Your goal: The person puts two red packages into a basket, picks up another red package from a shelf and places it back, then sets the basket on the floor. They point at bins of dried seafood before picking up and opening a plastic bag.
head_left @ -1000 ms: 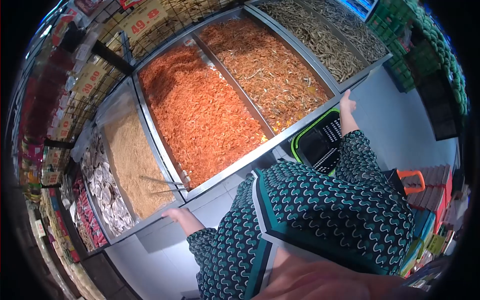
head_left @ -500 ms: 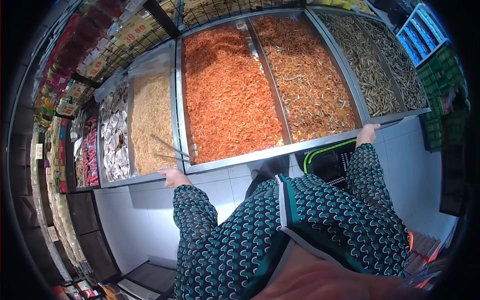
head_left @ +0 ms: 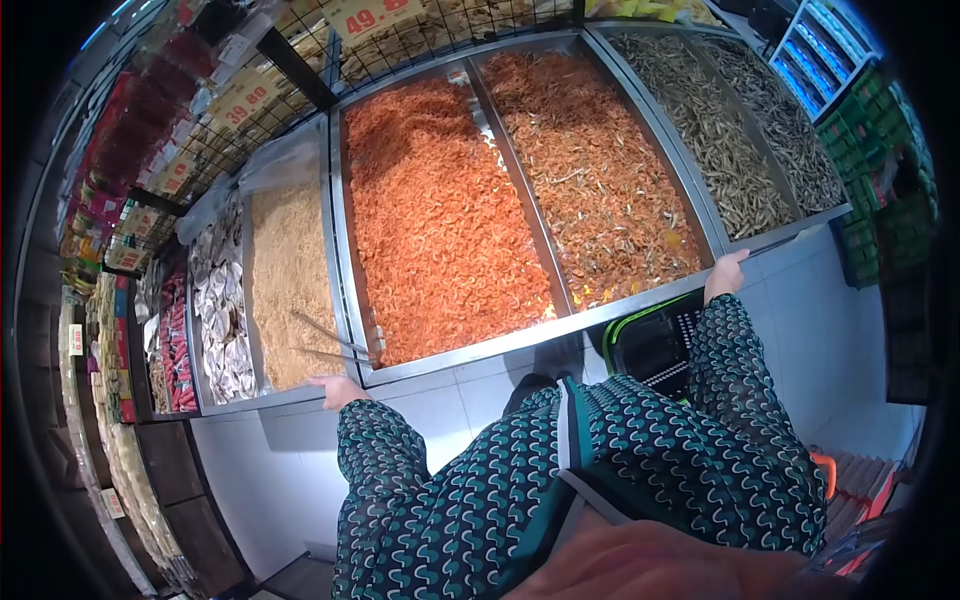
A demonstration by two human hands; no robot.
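Both patterned-sleeved arms are stretching forward to the long steel-rimmed display counter [head_left: 480, 345]; the left hand [head_left: 335, 390] is lying flat and spread on its front rim, empty, just below thin metal tongs [head_left: 325, 340] lying in pale tan flakes [head_left: 285, 250]; the right hand [head_left: 725, 270] is resting on the rim beside orange dried shrimp [head_left: 600, 180], and its grip cannot be told.

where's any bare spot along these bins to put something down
Only the metal front rim between the left hand and right hand is bare. Every bin is heaped full, and tongs lie in the tan one.

White-tiled counter front [head_left: 450, 392], packed shelves [head_left: 105, 340]
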